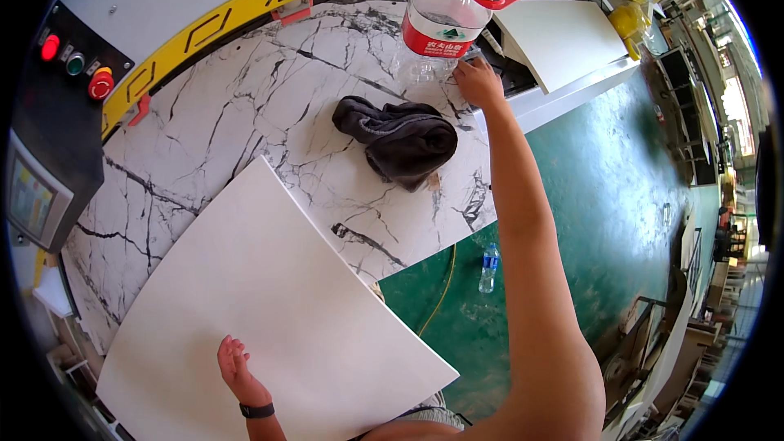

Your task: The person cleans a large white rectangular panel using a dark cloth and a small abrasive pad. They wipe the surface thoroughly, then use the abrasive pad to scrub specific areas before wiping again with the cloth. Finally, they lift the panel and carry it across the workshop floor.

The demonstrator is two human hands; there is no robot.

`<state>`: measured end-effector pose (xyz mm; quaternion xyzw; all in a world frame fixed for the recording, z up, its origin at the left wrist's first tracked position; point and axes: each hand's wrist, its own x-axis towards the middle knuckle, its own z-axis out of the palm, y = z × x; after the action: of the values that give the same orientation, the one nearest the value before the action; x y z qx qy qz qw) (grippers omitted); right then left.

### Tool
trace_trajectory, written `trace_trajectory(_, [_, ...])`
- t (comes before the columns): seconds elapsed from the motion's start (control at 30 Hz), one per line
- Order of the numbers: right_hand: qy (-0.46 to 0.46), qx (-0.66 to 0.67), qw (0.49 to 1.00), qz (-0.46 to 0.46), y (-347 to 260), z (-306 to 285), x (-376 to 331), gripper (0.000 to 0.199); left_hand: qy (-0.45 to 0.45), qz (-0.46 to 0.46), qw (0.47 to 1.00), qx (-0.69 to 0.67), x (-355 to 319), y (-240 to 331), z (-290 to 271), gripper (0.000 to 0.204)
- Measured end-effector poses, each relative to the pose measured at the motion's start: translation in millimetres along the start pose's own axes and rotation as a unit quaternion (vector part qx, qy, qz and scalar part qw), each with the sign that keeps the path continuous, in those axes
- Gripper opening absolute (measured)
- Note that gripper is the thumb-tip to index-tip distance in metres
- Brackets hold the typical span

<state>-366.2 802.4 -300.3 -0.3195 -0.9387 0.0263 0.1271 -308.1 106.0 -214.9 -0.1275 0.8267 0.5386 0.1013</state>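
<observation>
My right hand (479, 82) is stretched out far ahead, beside the base of a large clear plastic water jug (441, 20) with a red cap, handle and label. Its fingers are bent over something at the dark recess there, and what they hold is hidden. My left hand (238, 371), a black band on its wrist, hovers over a large white panel (245, 278). Its fingers are loosely bent and apart, with nothing in them. Between the panel and the jug, a crumpled dark cloth (400, 140) lies on the marble-patterned tabletop (269, 106).
Along the far side runs a yellow machine rail (220, 20). A control box with buttons (86, 65) and a screen (37, 200) stand at left. Another white board (563, 41) lies at the far right. A small water bottle (488, 268) is on the green floor.
</observation>
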Motion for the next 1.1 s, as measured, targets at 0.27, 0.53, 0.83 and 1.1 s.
trace_trajectory(0.27, [0.052,-0.008,0.995,0.088,37.2,23.5,8.4,0.037,0.047,-0.013,0.999,-0.01,14.3,-26.0,-18.6,0.036])
trace_trajectory(0.53, [-0.063,-0.112,0.961,0.246,111.8,56.7,64.1,0.045,0.068,0.036,0.997,-0.028,50.2,-8.6,-34.9,0.03])
trace_trajectory(0.83, [-0.02,-0.14,0.978,0.151,156.0,59.2,102.5,0.066,0.103,0.118,0.988,0.014,91.1,-37.0,-55.0,0.028])
trace_trajectory(1.1, [0.001,-0.125,0.972,0.201,95.1,16.8,55.2,0.044,0.119,0.156,0.964,0.178,104.5,-57.0,-74.6,0.03])
